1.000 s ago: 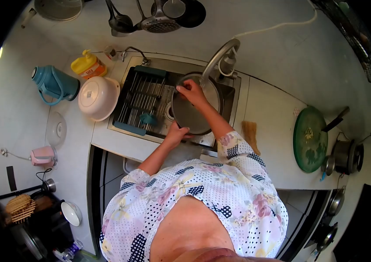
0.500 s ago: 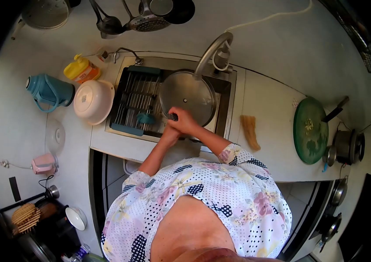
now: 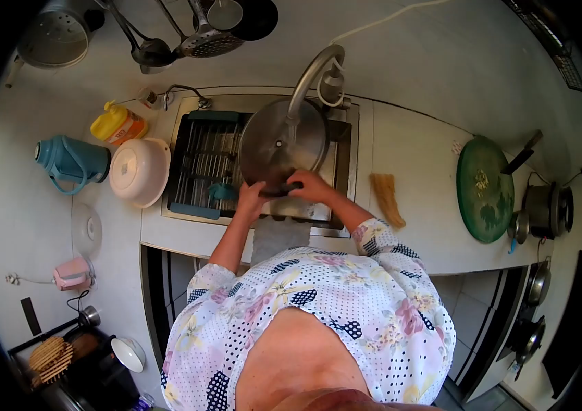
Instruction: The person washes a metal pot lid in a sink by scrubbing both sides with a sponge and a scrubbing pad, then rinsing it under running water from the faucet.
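Observation:
A round metal pan lid or shallow pan (image 3: pixel 280 140), with a small disc at its centre, is tilted under the curved faucet (image 3: pixel 313 68) over the sink. At its near left edge my left hand (image 3: pixel 251 198) has its fingers closed on the rim. My right hand (image 3: pixel 310 186) grips the near right edge, around a dark part. Left of it, a dish rack (image 3: pixel 205 161) sits in the sink, with a teal item (image 3: pixel 222 191) at its near right. A grey cloth (image 3: pixel 278 235) hangs over the counter edge below my hands.
Left of the sink stand a pink basin (image 3: pixel 139 171), a yellow bottle (image 3: pixel 119 123) and a teal thermos (image 3: pixel 75 161). On the right counter lie a tan sponge-like strip (image 3: pixel 387 198) and a green board (image 3: pixel 486 190) with chopped bits and a knife (image 3: pixel 522 159). Utensils hang above.
My hands have moved apart from the near handle area to opposite sides of the near rim. The grey cloth now shows. The whole view has shifted slightly.

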Tool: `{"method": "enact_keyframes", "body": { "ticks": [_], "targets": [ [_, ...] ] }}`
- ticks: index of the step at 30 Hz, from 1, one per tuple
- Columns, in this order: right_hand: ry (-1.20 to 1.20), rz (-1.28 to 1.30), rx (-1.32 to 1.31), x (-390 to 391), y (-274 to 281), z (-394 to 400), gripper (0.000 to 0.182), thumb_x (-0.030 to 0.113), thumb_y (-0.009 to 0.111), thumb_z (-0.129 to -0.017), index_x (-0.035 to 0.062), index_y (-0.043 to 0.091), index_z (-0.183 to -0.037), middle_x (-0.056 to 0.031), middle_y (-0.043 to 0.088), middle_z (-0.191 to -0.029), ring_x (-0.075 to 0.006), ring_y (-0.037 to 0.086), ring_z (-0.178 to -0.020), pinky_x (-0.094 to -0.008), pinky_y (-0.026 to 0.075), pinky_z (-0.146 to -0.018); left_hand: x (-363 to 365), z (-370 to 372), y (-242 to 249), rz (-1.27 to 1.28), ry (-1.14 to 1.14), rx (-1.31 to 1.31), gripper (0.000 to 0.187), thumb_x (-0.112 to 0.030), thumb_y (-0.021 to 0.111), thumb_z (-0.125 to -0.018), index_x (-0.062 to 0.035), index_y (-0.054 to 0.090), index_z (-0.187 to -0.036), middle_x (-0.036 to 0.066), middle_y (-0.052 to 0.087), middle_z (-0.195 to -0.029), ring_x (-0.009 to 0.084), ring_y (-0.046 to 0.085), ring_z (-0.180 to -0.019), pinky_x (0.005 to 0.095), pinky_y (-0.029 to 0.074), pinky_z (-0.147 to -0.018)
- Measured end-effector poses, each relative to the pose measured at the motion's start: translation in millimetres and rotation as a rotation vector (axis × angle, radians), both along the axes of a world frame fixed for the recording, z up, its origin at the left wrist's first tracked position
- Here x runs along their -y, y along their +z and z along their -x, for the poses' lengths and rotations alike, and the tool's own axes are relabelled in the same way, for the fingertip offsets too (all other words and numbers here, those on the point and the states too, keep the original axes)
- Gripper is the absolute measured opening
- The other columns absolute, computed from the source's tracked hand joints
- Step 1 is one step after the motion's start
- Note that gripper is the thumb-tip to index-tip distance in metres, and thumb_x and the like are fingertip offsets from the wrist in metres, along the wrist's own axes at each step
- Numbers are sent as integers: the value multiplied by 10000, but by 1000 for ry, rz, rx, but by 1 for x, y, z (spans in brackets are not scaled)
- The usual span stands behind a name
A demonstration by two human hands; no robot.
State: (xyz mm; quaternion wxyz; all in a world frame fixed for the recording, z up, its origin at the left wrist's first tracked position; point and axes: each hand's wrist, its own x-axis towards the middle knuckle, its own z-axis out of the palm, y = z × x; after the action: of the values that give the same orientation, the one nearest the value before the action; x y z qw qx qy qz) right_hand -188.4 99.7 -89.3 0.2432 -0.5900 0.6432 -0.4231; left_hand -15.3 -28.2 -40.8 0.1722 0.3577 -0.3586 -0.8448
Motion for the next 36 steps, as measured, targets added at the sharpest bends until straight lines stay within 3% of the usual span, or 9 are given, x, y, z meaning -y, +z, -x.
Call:
{"method": "enact_keyframes", "body": {
  "ticks": [3,7,13,15,19,22,25,32,36],
  "targets": [
    [-183,-141,-202,-5,8,39,284,127,693,-688,49,614,-949,-130,572,-965,-321,543,-954,-377,452,-818,6,-11,-16,55,-79,48,440,39,414,-792,32,358,-1228,186,495,-1174,370,553,-1012,555,501,-829],
    [-389,208,-391,24,76,67,286,83,651,-722,48,612,-1004,-130,550,-994,-321,528,-957,-397,438,-847,-6,-17,-6,37,-112,35,452,57,408,-764,42,375,-1214,199,508,-1151,376,554,-1009,552,510,-811],
    [-475,5,-612,34,46,59,324,45,587,-762,40,587,-1086,-151,524,-1041,-339,483,-1021,-407,422,-860,-11,-18,-13,33,-53,-20,403,55,419,-766,59,422,-1169,194,543,-1100,356,567,-993,543,507,-817],
    [-422,-84,-514,32,39,27,330,31,552,-774,40,573,-1103,-160,511,-1062,-344,460,-1049,-415,413,-870,-12,-15,1,5,-10,-102,398,57,425,-768,52,430,-1166,190,547,-1098,347,572,-986,543,502,-822],
    [-358,160,-277,34,35,-52,329,16,563,-751,17,563,-1080,-168,533,-1041,-358,494,-986,-419,415,-868,-8,-16,-17,-20,-50,-131,343,-21,495,-833,11,443,-1170,160,542,-1114,321,567,-999,530,499,-822],
    [19,241,-231,19,46,-49,337,25,584,-717,3,579,-1053,-145,551,-1033,-337,495,-1006,-400,416,-851,-12,-21,-4,-76,9,-178,355,-113,530,-878,-20,423,-1204,137,527,-1142,302,555,-1024,513,497,-820],
    [53,140,-261,0,21,-13,283,14,582,-719,30,606,-1000,-130,556,-1015,-325,500,-998,-396,421,-849,-3,-26,-14,19,14,-190,438,-172,533,-901,-36,356,-1279,146,479,-1236,334,507,-1107,558,451,-884],
    [-468,157,-353,26,70,28,303,30,598,-715,49,599,-1017,-130,549,-1019,-329,487,-1007,-417,422,-862,-3,-14,0,-50,25,-228,491,-168,527,-905,-44,305,-1325,149,436,-1291,325,469,-1159,536,418,-934],
    [-510,-29,-460,24,57,28,294,43,611,-701,39,602,-995,-149,548,-1020,-337,495,-1005,-420,435,-834,-9,-7,-2,89,20,-231,483,-172,525,-907,-43,315,-1322,144,428,-1303,317,465,-1165,521,417,-942]
  ]
}}
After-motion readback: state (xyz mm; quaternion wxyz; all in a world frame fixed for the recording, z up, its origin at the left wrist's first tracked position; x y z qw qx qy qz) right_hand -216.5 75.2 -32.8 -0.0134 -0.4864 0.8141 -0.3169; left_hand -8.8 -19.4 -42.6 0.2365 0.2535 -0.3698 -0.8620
